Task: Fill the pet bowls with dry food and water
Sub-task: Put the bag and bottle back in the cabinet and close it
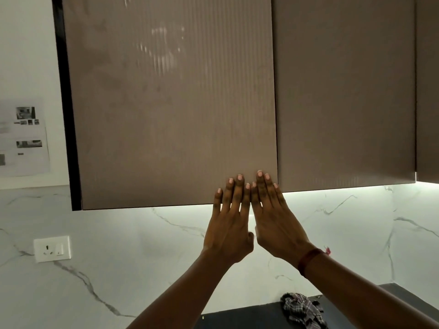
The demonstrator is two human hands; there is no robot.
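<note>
The ribbed taupe cabinet door (166,103) fills most of the wall above, shut flush beside a plainer neighbouring door (344,91); below them runs a white marble backsplash (118,257) with grey veins, lit by a strip under the cabinets; a dark countertop (249,317) shows at the bottom edge. Printed sheets (23,138) are stuck to the wall on the left (too blurred to read). The left hand (229,224) and right hand (275,222) are raised side by side, fingers straight and nearly touching each other, fingertips laid flat on the ribbed door's lower right corner; neither holds anything. A crumpled checked cloth (301,309) lies on the countertop; a white wall socket (52,248) sits in the marble at the left; a red thread band (308,260) circles the right wrist. Where the bowls, food and water are, I cannot tell from here.
</note>
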